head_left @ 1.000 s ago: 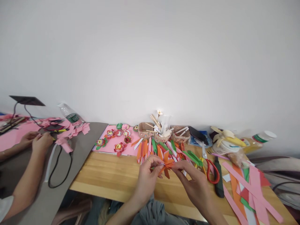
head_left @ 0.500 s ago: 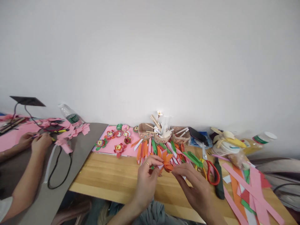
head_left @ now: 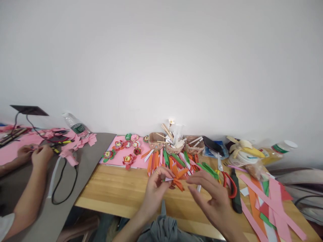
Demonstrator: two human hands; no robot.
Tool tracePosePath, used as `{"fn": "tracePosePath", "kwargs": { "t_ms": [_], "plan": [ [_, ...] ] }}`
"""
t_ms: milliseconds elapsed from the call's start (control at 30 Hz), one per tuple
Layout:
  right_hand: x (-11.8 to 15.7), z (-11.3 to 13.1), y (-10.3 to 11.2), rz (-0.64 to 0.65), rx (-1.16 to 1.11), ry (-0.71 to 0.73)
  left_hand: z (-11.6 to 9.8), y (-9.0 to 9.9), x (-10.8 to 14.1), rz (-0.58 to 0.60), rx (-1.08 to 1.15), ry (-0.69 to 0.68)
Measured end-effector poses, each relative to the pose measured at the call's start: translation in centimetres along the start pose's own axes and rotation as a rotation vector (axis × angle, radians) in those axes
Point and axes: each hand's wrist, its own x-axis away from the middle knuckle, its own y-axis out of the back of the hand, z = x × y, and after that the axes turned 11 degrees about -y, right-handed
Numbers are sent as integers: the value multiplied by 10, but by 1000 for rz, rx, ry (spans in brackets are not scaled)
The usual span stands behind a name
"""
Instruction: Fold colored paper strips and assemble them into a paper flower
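Left hand (head_left: 157, 184) pinches an orange paper flower (head_left: 178, 173), right hand (head_left: 211, 198) spread beside it

Thumb and fingers of the left hand are pressed together on the flower's left side. The right hand's thumb and fingers stand parted just right of the petals, with nothing visible in their grasp. The flower is over the wooden table (head_left: 113, 183), on the near side of the folded paper strips (head_left: 156, 162). Thin folded paper should make it very light, springy and easily creased, with little risk of slipping. The gathered middle is probably the best hold, pinched gently; petal tips would likely bend.
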Motion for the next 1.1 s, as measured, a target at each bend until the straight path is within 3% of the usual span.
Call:
{"fn": "tracePosePath", "kwargs": {
  "t_ms": [100,167,333,567,800,1100],
  "plan": [
    [-5,-1,2,-68,39,-77,-3,2,-2,91,104,76],
    [-6,-2,-3,-36,42,-113,-4,1,-2,130,158,122],
    [0,-3,-19,-42,-32,-139,-1,-7,1,70,120,196],
    [5,-1,-22,-138,-60,-162,5,-16,5,14,86,37],
    [8,-2,-20,-85,-165,-257,10,-15,7,9,84,51],
    [10,0,-20,-226,-1,-104,8,-16,9,16,49,52]
  ]
}}
